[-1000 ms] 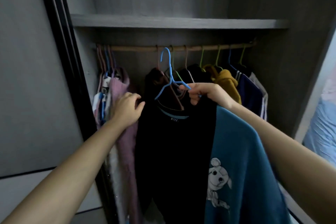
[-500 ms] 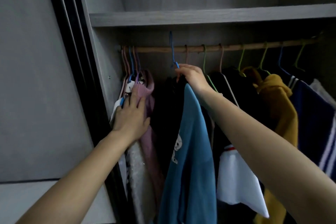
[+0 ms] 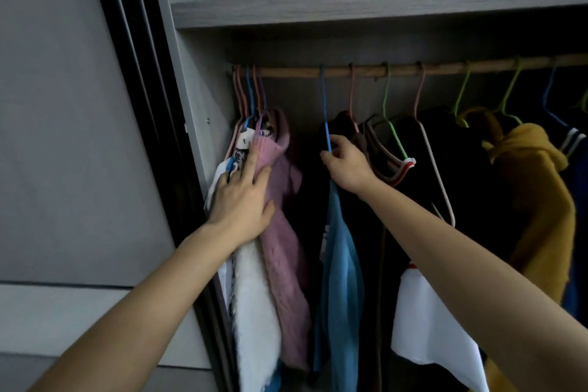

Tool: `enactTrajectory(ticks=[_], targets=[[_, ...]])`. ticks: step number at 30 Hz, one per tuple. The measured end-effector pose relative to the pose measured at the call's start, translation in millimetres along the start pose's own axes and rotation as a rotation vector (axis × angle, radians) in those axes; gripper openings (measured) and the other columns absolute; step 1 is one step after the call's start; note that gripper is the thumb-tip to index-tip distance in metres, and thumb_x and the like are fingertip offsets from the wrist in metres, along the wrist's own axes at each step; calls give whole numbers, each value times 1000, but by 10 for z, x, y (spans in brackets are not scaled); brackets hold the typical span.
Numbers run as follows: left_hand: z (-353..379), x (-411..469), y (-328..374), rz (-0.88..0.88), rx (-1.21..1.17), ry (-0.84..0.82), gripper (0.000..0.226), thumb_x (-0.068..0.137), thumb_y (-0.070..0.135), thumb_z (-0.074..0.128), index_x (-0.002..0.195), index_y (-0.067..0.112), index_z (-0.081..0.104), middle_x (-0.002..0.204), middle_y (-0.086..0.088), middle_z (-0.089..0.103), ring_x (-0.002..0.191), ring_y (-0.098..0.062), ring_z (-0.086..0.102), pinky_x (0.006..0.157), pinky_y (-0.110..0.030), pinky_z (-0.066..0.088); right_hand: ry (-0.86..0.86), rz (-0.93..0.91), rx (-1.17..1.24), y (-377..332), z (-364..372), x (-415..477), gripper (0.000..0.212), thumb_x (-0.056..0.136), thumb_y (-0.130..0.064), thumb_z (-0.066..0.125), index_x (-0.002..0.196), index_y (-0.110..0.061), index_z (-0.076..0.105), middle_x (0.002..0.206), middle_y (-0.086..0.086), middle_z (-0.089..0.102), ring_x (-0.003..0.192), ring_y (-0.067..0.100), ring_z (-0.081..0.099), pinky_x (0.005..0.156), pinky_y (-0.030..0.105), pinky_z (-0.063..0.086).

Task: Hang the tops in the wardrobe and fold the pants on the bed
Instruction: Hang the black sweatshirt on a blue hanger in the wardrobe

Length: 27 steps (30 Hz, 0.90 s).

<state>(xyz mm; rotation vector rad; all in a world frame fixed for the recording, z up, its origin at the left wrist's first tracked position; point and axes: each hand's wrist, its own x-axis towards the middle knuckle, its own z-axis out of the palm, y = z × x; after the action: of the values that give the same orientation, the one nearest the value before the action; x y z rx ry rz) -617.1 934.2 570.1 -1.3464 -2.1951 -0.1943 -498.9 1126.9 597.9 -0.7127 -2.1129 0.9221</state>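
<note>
Rail (image 3: 366,71) carries blue hanger (image 3: 324,105) with blue top (image 3: 340,264) | right hand (image 3: 345,165) pinches hanger neck | left hand (image 3: 241,197) flat on pink sweater (image 3: 286,248)

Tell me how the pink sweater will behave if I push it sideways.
Probably floppy: the pink sweater hangs limp, in soft folds. It likely slides easily along the smooth rail. The thick knit may bunch under the left hand.

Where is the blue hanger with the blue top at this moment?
In the head view the blue hanger hangs on the wooden rod, left of centre, between the pink sweater and a pink hanger; the right hand pinches its neck.
</note>
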Motion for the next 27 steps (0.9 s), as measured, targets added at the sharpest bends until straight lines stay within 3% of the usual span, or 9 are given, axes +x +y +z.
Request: enactTrajectory(ticks=[2, 5, 8, 12, 16, 21, 27], targets=[[27, -60, 1, 3, -19, 10, 76, 90, 42, 55, 154, 14, 26, 162, -11, -25, 139, -41, 35, 111, -50, 34, 17, -117, -227, 17, -17, -197, 60, 95, -19, 59, 150, -6, 38, 135, 17, 57, 125, 32, 54, 101, 30, 40], [83, -166, 17, -1, -30, 25, 81, 90, 42, 56, 156, 12, 19, 163, -14, -18, 149, -36, 18, 119, -52, 21, -75, -190, -345, -10, -34, -566, 71, 97, -22, 56, 157, -6, 23, 155, 18, 36, 140, 32, 39, 111, 28, 32], [146, -352, 75, -30, -165, 38, 86, 87, 41, 61, 157, 14, 20, 165, -16, 2, 150, -36, 10, 119, -56, 16, -49, -220, -458, 52, -23, -1070, 70, 101, -33, 50, 159, -11, 18, 161, 13, 26, 147, 28, 28, 116, 34, 31], [365, -851, 295, -73, -360, 93, 80, 86, 35, 64, 153, 10, 30, 161, -20, 19, 148, -42, 13, 113, -61, 24, 88, -252, -677, 324, 20, -1926, 62, 104, -42, 44, 156, -12, 30, 157, 14, 36, 145, 29, 35, 113, 42, 38], [650, -1491, 690, -69, -478, 91, 65, 91, 36, 61, 147, 9, 43, 158, -20, 29, 146, -39, 25, 112, -56, 30, 82, -119, -803, 745, -20, -2790, 60, 105, -44, 41, 155, -13, 32, 160, 15, 31, 148, 30, 29, 118, 40, 29], [825, -2307, 1297, -89, -633, -94, 60, 92, 34, 60, 144, 8, 47, 155, -19, 35, 143, -37, 32, 112, -52, 32, 17, 67, -911, 1182, -250, -3680, 60, 103, -44, 44, 154, -12, 36, 161, 20, 27, 150, 35, 23, 119, 51, 28], [769, -2906, 2137, -83, -671, -292, 62, 92, 32, 63, 146, 9, 45, 156, -18, 33, 144, -36, 30, 111, -52, 32, -25, 334, -970, 1532, -796, -4708, 70, 101, -57, 36, 159, -20, 21, 166, 17, 11, 154, 33, 9, 124, 47, 14]])
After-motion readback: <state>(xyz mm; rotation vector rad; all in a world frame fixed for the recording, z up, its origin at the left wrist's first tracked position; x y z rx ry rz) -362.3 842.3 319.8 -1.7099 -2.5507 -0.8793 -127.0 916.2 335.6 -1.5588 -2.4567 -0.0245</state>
